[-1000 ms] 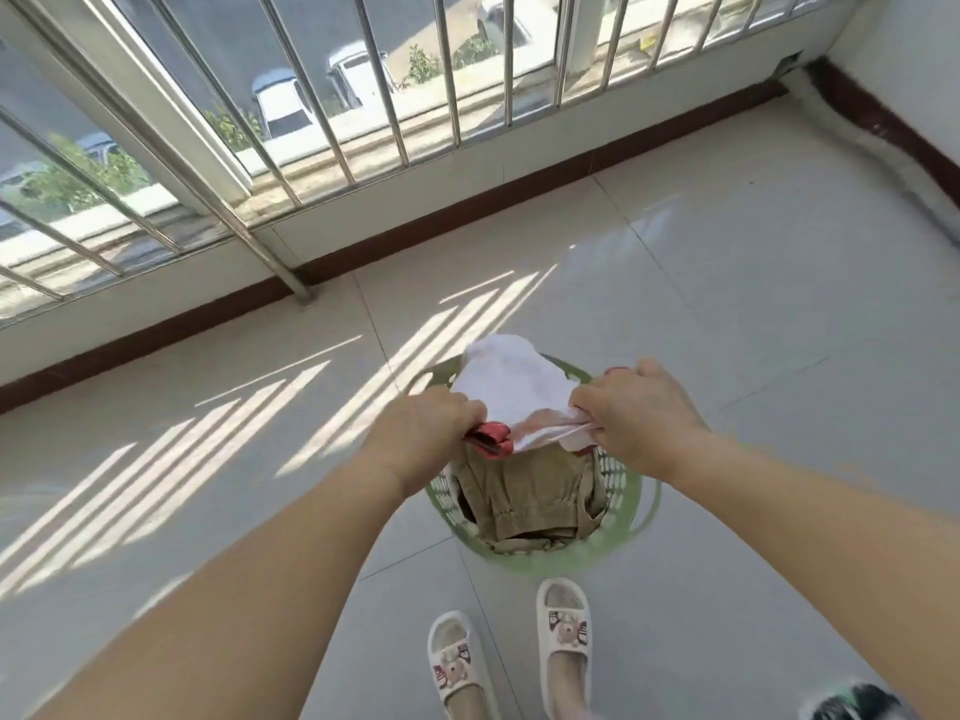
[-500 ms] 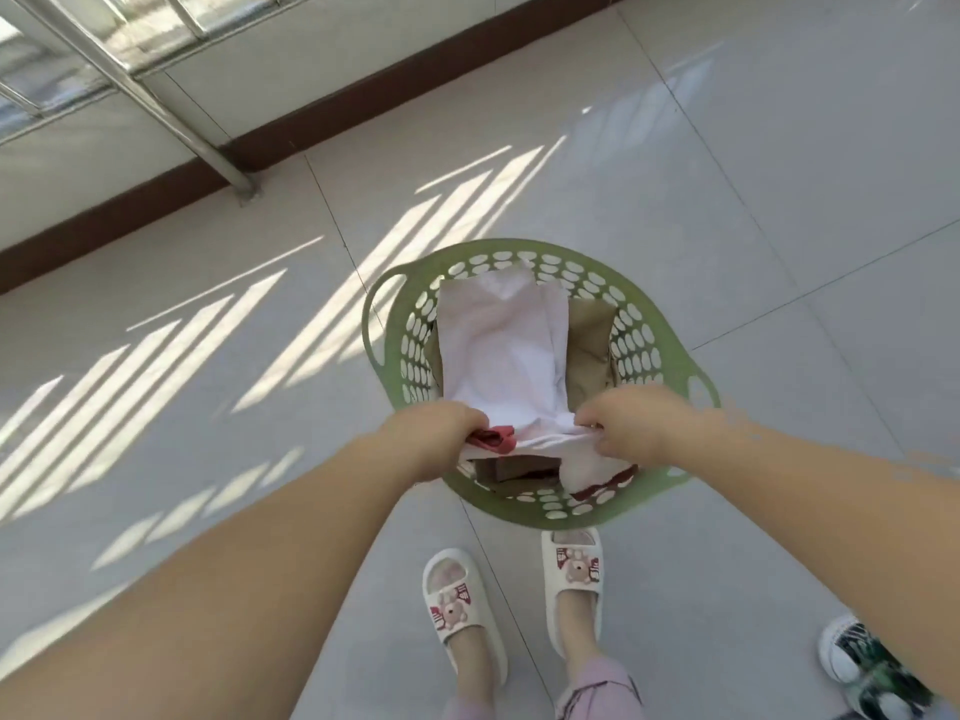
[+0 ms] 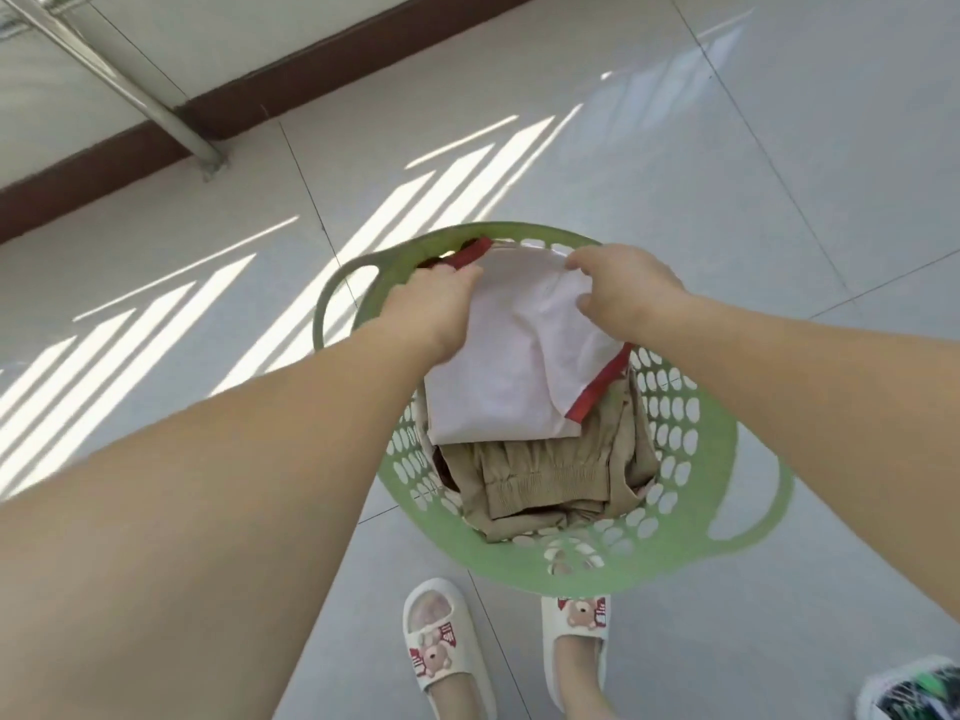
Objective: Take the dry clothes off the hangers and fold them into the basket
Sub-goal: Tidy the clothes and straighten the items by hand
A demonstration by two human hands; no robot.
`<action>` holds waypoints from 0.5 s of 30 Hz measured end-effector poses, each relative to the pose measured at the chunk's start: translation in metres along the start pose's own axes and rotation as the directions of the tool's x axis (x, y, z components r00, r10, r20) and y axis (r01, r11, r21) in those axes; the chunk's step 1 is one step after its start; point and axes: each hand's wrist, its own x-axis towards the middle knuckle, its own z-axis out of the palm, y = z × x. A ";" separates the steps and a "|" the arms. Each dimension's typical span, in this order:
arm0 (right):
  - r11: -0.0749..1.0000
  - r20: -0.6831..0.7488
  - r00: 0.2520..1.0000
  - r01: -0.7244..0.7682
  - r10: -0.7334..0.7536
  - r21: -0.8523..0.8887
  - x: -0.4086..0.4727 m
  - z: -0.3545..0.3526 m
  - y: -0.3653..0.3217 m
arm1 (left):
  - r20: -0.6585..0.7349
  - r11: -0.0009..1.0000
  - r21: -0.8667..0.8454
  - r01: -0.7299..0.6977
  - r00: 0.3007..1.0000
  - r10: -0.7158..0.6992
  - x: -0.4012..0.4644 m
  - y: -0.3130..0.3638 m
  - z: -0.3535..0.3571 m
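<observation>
Head view, looking down at a tiled floor [image 3: 675,148] crossed by sunlit stripes. A green perforated basket [image 3: 691,459] with loop handles stands on the floor just ahead of two feet in white slippers [image 3: 447,662]. Inside lie folded tan trousers [image 3: 545,480]; a folded white garment [image 3: 509,376] with red trim rests on top of them. The left hand [image 3: 431,309] grips the garment's far left corner beside the red edge; the right hand [image 3: 618,288] pinches its far right edge. A metal railing post [image 3: 156,111] meets the dark skirting [image 3: 78,184] at upper left. A green-patterned shoe [image 3: 914,693] shows at lower right.
</observation>
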 end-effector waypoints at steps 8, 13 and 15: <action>0.993 0.127 0.985 0.112 -0.114 0.022 -0.048 -0.015 -0.019 | 0.102 0.989 -0.133 -0.059 0.992 0.073 -0.058 0.017 -0.001; 0.974 0.021 0.977 0.211 -0.214 0.083 -0.087 -0.080 -0.057 | -0.025 0.967 -0.225 -0.122 0.993 0.119 -0.099 0.033 -0.068; 0.965 -0.034 0.969 0.248 -0.246 0.087 -0.109 -0.114 -0.075 | -0.126 0.954 -0.255 -0.159 0.983 0.131 -0.121 0.040 -0.102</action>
